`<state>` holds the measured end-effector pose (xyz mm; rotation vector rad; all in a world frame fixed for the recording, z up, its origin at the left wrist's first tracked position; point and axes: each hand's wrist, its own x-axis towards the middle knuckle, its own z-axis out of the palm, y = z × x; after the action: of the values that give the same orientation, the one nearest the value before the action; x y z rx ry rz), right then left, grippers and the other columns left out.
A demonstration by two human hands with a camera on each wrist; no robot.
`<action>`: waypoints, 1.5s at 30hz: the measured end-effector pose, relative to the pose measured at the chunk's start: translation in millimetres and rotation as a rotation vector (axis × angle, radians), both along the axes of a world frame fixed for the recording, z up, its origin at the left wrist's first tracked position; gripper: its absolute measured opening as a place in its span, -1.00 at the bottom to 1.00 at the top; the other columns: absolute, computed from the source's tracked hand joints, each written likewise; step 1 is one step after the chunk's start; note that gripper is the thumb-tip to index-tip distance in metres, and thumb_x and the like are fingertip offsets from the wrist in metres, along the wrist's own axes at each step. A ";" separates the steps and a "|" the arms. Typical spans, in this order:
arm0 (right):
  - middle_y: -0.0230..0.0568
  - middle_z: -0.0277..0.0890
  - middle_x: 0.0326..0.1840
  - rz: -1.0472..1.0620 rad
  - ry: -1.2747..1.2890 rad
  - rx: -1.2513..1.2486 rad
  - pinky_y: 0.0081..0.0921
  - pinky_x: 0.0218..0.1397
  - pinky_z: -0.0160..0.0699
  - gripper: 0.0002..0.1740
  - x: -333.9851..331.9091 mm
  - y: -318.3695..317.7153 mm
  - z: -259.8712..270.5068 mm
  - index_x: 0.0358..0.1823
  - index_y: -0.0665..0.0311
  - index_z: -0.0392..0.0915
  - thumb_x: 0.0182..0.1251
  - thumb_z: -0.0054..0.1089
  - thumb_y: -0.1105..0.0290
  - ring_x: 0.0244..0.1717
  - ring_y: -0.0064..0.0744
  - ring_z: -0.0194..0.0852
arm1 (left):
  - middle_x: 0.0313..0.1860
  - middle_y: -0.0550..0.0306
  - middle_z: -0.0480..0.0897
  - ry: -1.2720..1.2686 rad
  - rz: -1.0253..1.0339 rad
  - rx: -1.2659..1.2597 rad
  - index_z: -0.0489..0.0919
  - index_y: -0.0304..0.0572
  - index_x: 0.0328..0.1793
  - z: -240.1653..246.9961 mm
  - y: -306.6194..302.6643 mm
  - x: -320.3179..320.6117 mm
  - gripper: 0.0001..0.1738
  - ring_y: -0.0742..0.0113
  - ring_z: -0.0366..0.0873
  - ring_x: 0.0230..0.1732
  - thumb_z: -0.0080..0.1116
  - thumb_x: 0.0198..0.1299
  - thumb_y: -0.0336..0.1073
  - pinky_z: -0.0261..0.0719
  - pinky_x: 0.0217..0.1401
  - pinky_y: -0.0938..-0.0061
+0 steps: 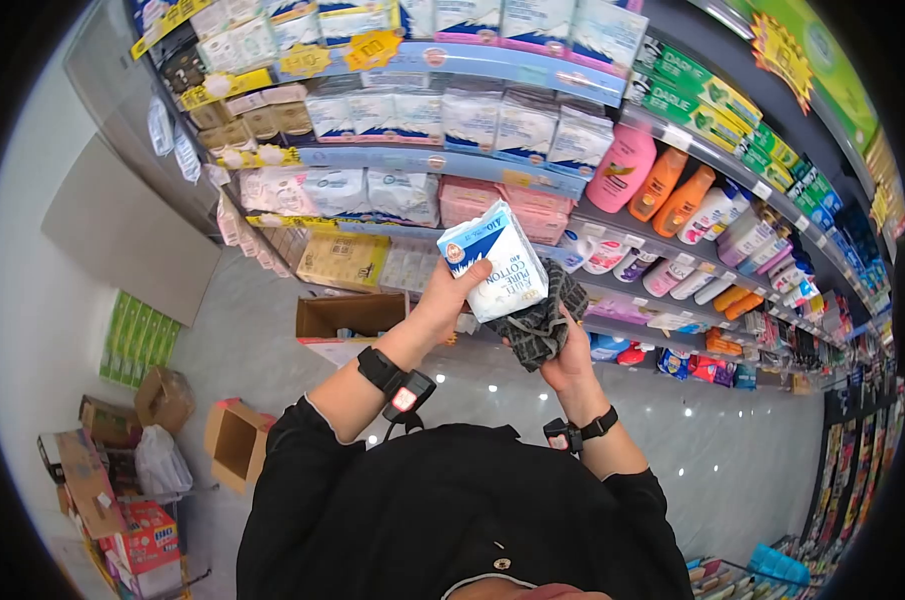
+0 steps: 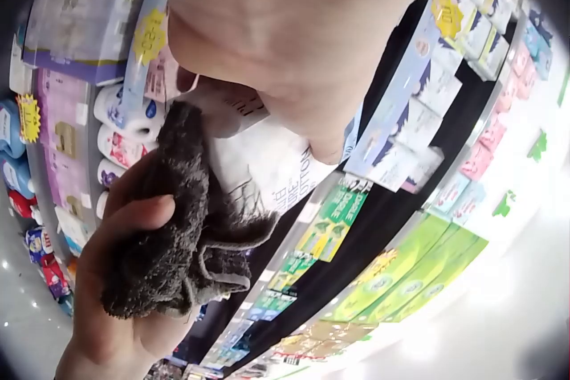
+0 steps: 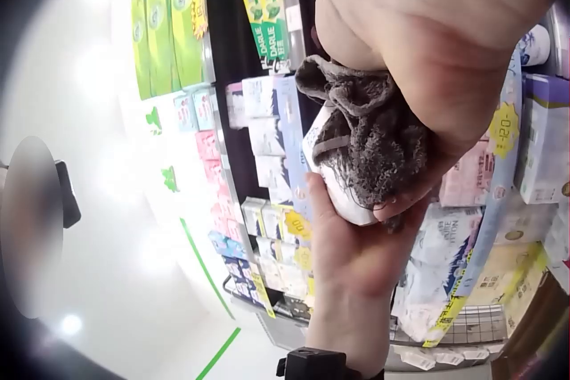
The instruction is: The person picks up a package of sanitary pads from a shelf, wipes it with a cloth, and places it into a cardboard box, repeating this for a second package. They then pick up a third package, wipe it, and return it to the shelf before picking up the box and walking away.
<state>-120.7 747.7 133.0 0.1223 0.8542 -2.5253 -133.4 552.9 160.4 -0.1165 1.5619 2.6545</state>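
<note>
A white and blue pack marked "PURE COTTON" [image 1: 495, 262] is gripped by the left hand [image 1: 443, 305], its thumb lying across the front. The right hand [image 1: 573, 355] holds a dark grey patterned cloth [image 1: 535, 335] against the pack's lower right side. In the left wrist view the cloth [image 2: 169, 228] is bunched in the right hand [image 2: 111, 282], touching the pack [image 2: 267, 162], while the left hand [image 2: 276, 32] covers part of the pack. From the right wrist, the cloth [image 3: 378, 135] hides much of the pack [image 3: 343, 188], with the left hand [image 3: 352, 260] beneath it.
Shelves ahead carry stacked packs [image 1: 403, 195], a pink bottle [image 1: 621, 168], orange bottles [image 1: 685, 205] and green toothpaste boxes [image 1: 695, 100]. An open carton [image 1: 348, 318] stands below the shelves. More cartons [image 1: 238, 445] and a white plastic bag [image 1: 161, 462] are at the left.
</note>
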 end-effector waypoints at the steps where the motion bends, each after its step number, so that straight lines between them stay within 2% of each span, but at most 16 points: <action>1: -0.03 0.40 0.19 0.009 -0.001 0.006 0.11 -0.08 0.62 -0.49 -1.3 -3.8 -2.0 0.29 0.28 0.24 0.46 -0.20 0.12 0.08 0.00 0.49 | 0.04 0.14 0.54 -0.001 0.009 0.006 0.30 -0.15 0.23 -1.0 -9.6 1.8 -0.42 0.34 0.54 0.05 0.27 0.17 -0.16 0.60 -0.04 0.36; 3: -0.05 0.47 0.12 0.015 0.060 0.127 0.14 -0.11 0.62 -0.55 -5.4 -12.5 -8.1 0.23 0.28 0.29 0.42 -0.07 0.21 -0.01 0.00 0.55 | 0.03 0.17 0.54 -0.025 -0.027 0.055 0.33 -0.10 0.22 -3.7 -28.1 3.7 -0.44 0.33 0.56 0.04 0.26 0.17 -0.11 0.64 -0.11 0.31; 7: -0.09 0.51 0.05 -0.047 0.081 0.202 0.12 -0.13 0.63 -0.59 -7.7 -37.8 -13.6 0.16 0.29 0.35 0.38 0.02 0.25 -0.07 -0.03 0.58 | 0.06 0.17 0.55 -0.063 0.043 0.200 0.34 -0.10 0.25 -9.1 -58.6 8.9 -0.44 0.29 0.59 0.03 0.18 0.22 -0.03 0.63 -0.05 0.29; 9: -0.22 0.53 0.01 0.011 0.042 0.217 -0.25 0.00 0.58 -0.59 -6.2 -48.6 -15.2 0.13 0.30 0.38 0.31 0.16 0.31 -0.04 -0.29 0.54 | 0.10 0.13 0.55 -0.063 0.032 0.205 0.35 -0.13 0.26 -11.6 -75.7 9.7 -0.43 0.28 0.57 0.07 0.13 0.25 0.02 0.60 0.02 0.29; 13: -0.18 0.54 0.00 -0.009 0.121 0.348 -0.13 -0.03 0.62 -0.61 -3.4 -75.9 -19.5 0.13 0.27 0.39 0.32 0.13 0.30 -0.05 -0.23 0.56 | 0.15 0.08 0.55 -0.122 0.030 0.316 0.39 -0.21 0.23 -3.2 -99.1 7.3 -0.42 0.27 0.56 0.11 0.05 0.28 0.08 0.56 0.10 0.34; 14: -0.20 0.54 0.00 0.007 0.105 0.332 -0.26 0.02 0.58 -0.60 -2.9 -81.7 -19.9 0.14 0.27 0.39 0.31 0.14 0.32 -0.03 -0.29 0.55 | 0.15 0.08 0.54 -0.104 0.015 0.337 0.38 -0.22 0.24 -2.2 -104.4 4.4 -0.42 0.26 0.55 0.13 0.05 0.29 0.07 0.55 0.12 0.32; 18: -0.21 0.53 0.02 -0.025 0.056 0.388 -0.39 0.06 0.50 -0.61 3.9 -96.6 -22.2 0.11 0.36 0.40 0.32 0.15 0.35 -0.02 -0.37 0.52 | 0.19 0.06 0.51 -0.022 -0.032 0.409 0.36 -0.25 0.27 0.6 -116.4 -13.1 -0.45 0.23 0.50 0.18 0.03 0.32 0.00 0.48 0.20 0.27; 21: -0.20 0.53 0.02 -0.051 0.018 0.457 -0.39 0.07 0.49 -0.61 10.7 -95.7 -26.2 0.11 0.37 0.41 0.32 0.14 0.34 -0.02 -0.37 0.52 | 0.21 0.06 0.50 -0.020 -0.081 0.459 0.34 -0.25 0.29 6.3 -120.1 -30.8 -0.48 0.21 0.48 0.19 0.00 0.35 -0.05 0.45 0.23 0.25; 28: -0.19 0.51 0.05 -0.165 -0.087 0.565 -0.34 0.09 0.50 -0.60 12.0 -67.3 -38.8 0.16 0.36 0.37 0.34 0.10 0.35 0.01 -0.33 0.51 | 0.15 0.08 0.53 0.041 -0.126 0.458 0.37 -0.21 0.25 22.9 -112.0 -68.0 -0.51 0.24 0.52 0.13 0.15 0.24 -0.19 0.49 0.16 0.22; 32: -0.19 0.51 0.05 -0.204 -0.082 0.555 -0.35 0.10 0.49 -0.60 -4.8 -41.8 -42.7 0.15 0.37 0.38 0.35 0.09 0.35 0.02 -0.33 0.51 | 0.11 0.08 0.54 0.077 -0.138 0.447 0.39 -0.23 0.23 27.3 -97.2 -89.6 -0.53 0.23 0.53 0.12 0.13 0.25 -0.21 0.49 0.16 0.23; 36: -0.20 0.52 0.05 -0.176 -0.050 0.540 -0.36 0.08 0.51 -0.61 -28.4 -15.0 -45.5 0.15 0.37 0.38 0.35 0.09 0.36 0.01 -0.33 0.52 | 0.05 0.05 0.57 0.092 -0.052 0.465 0.41 -0.26 0.21 36.7 -73.3 -104.0 -0.53 0.20 0.54 0.10 0.09 0.26 -0.17 0.52 0.12 0.17; 38: -0.20 0.52 0.05 -0.147 -0.031 0.536 -0.36 0.07 0.51 -0.61 -41.1 2.3 -46.7 0.15 0.37 0.38 0.35 0.09 0.36 0.01 -0.33 0.52 | 0.05 -0.03 0.57 0.110 -0.026 0.367 0.40 -0.30 0.20 43.7 -61.2 -111.9 -0.49 0.14 0.57 0.05 0.11 0.26 -0.09 0.58 0.04 0.14; 39: -0.20 0.52 0.05 -0.134 -0.016 0.530 -0.36 0.07 0.52 -0.61 -47.8 11.6 -45.0 0.15 0.37 0.38 0.35 0.09 0.36 0.01 -0.33 0.53 | 0.05 -0.03 0.57 0.121 -0.006 0.349 0.40 -0.30 0.20 47.1 -55.3 -116.5 -0.49 0.14 0.57 0.05 0.11 0.26 -0.09 0.58 0.04 0.14; 41: -0.20 0.52 0.05 -0.093 0.016 0.508 -0.36 0.06 0.52 -0.61 -62.6 32.2 -46.8 0.15 0.37 0.38 0.35 0.10 0.36 0.01 -0.33 0.53 | 0.18 -0.07 0.48 0.061 0.053 0.262 0.30 -0.25 0.30 50.1 -43.5 -126.2 -0.34 0.05 0.53 0.12 0.12 0.24 0.06 0.51 0.16 0.08; 42: -0.20 0.52 0.04 -0.097 0.013 0.493 -0.37 0.06 0.53 -0.61 -71.1 43.6 -50.9 0.15 0.37 0.38 0.35 0.10 0.36 0.01 -0.33 0.53 | 0.17 -0.09 0.48 0.083 0.082 0.236 0.31 -0.27 0.29 51.2 -37.7 -130.4 -0.28 0.02 0.56 0.08 0.14 0.21 0.12 0.52 0.15 0.06; 45: -0.20 0.53 0.02 -0.070 -0.013 0.456 -0.35 0.04 0.55 -0.63 -94.4 70.3 -60.2 0.13 0.36 0.39 0.35 0.09 0.35 -0.02 -0.32 0.55 | 0.16 -0.10 0.49 0.048 0.205 0.189 0.32 -0.30 0.28 61.5 -20.3 -134.2 -0.27 0.02 0.55 0.08 0.15 0.20 0.13 0.52 0.15 0.07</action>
<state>-215.0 818.0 72.8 0.3179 1.4282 -2.3438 -267.6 532.7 221.9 -0.2166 1.3704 2.9673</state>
